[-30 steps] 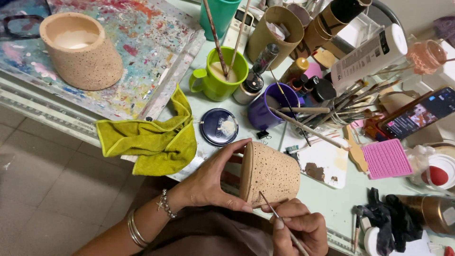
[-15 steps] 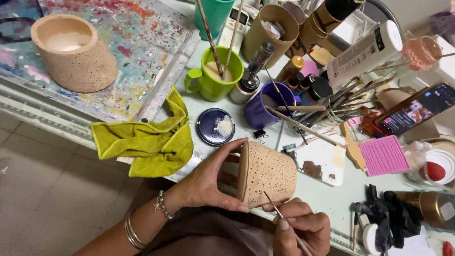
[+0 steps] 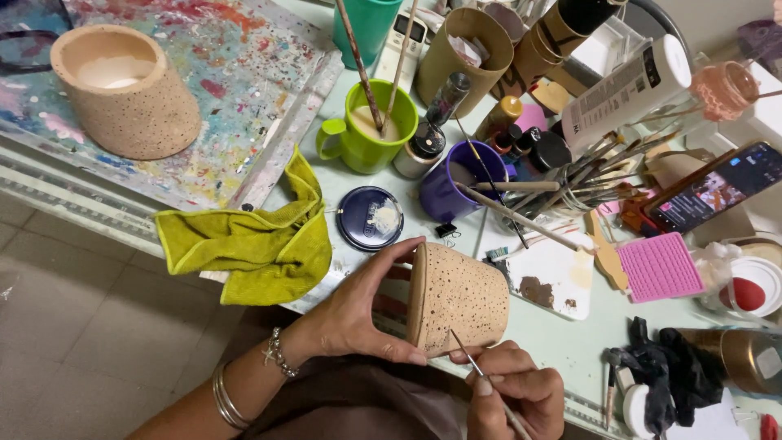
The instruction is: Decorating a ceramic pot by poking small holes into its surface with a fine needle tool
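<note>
Pot (image 3: 458, 297) lies on its side at the near table (image 3: 562, 334) edge, just above my lap. Long axis runs left to right: open mouth to my left, closed base to my right. Speckled wall faces up and toward me.

Left hand (image 3: 358, 314) grips the pot at the rim, thumb over the top edge, fingers curled beneath the mouth. It carries the weight.

Right hand (image 3: 513, 395) sits below and right of the pot, pinched shut on a thin brush (image 3: 481, 375). The brush slants up and left; its tip touches the lower wall of the pot, near the middle. Right hand is the nearer one to that working spot, left hand is at the mouth end.

Nearby: yellow cloth (image 3: 252, 248) to the left over the table edge, small blue lid (image 3: 371, 217) just beyond my left thumb, green mug (image 3: 366, 130) farther back, second pot (image 3: 122, 90) upright, well apart at far left.
</note>
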